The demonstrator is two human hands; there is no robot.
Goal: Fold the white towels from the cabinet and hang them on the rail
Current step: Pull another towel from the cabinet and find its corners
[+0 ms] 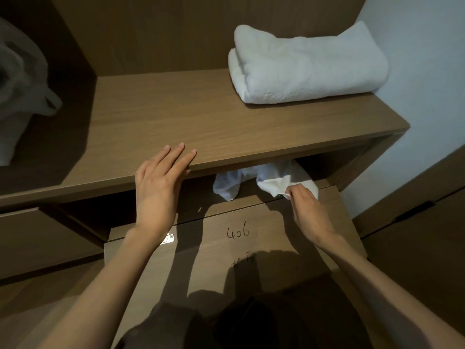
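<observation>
Plastic bag (22, 79): sits in the left bay of the cabinet, well apart from both hands; likely no part in this step
Left hand (156, 187): fingers straight and released, lying flat on the front edge of the shelf (176, 117); it holds nothing
Loose towel (274, 176): crumpled in the opening under the shelf, towards its right end, spilling onto the top edge of the open door panel (226, 248); whether the bluish bunch to its left is the same towel cannot be told
Right hand (305, 205): fingertips grasp a thin bit of the loose towel's hem at the panel's top edge; the grip is a pinch, not a full handful
Folded towel (307, 66): lies on the shelf's right rear corner, against the wall; untouched
Rail: not in view
Risk, slip: so small a pinch may let the hem slide free as the weight of the towel comes out
Risk, snag: the bunched cloth may catch on the shelf's underside or the panel's edge; a hard pull would then drag the second bunch out too
Risk, floor: a towel drawn out one-handed may unroll and drop past the panel's front edge
</observation>
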